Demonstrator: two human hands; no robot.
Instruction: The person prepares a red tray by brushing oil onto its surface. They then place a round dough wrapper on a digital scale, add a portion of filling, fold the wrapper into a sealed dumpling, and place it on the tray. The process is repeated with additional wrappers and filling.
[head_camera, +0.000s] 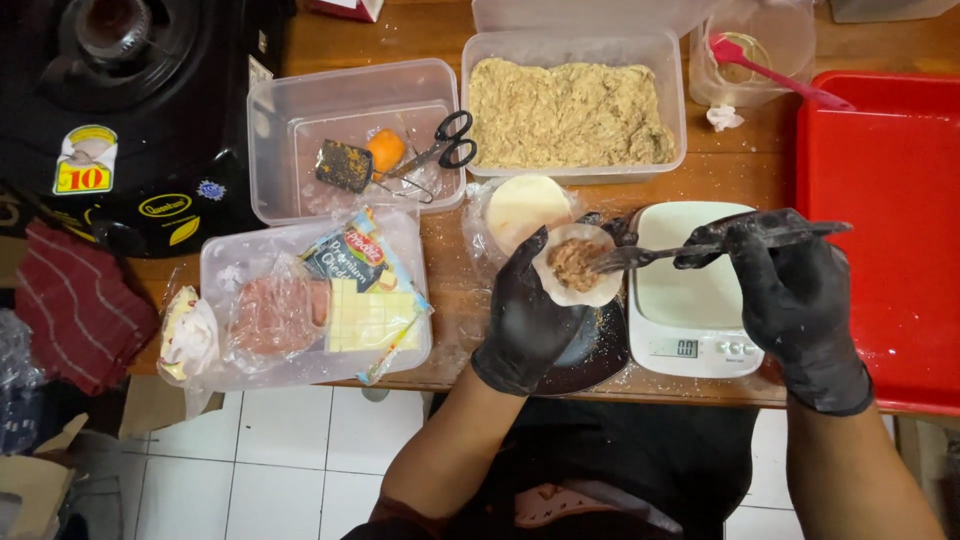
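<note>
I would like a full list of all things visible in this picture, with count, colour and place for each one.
filling container: 1, clear, holds beige minced mixture, top centre
scissors container: 1, clear, left of the filling
scissors: 1, black handles, inside that container
cheese container: 1, clear, holds pale yellow cheese cubes and wrapped pink slices, front left
wrapper stack: 1, cream, in plastic, centre
kitchen scale: 1, white, right of centre
tray: 1, red, far right
cup: 1, clear, holds a pink spatula, top right
stove: 1, black, top left
cloth: 1, dark red, left edge
wrapper: 1, white, with brown filling, in left hand
fork: 1, metal, in right hand
left hand: black glove
right hand: black glove
</note>
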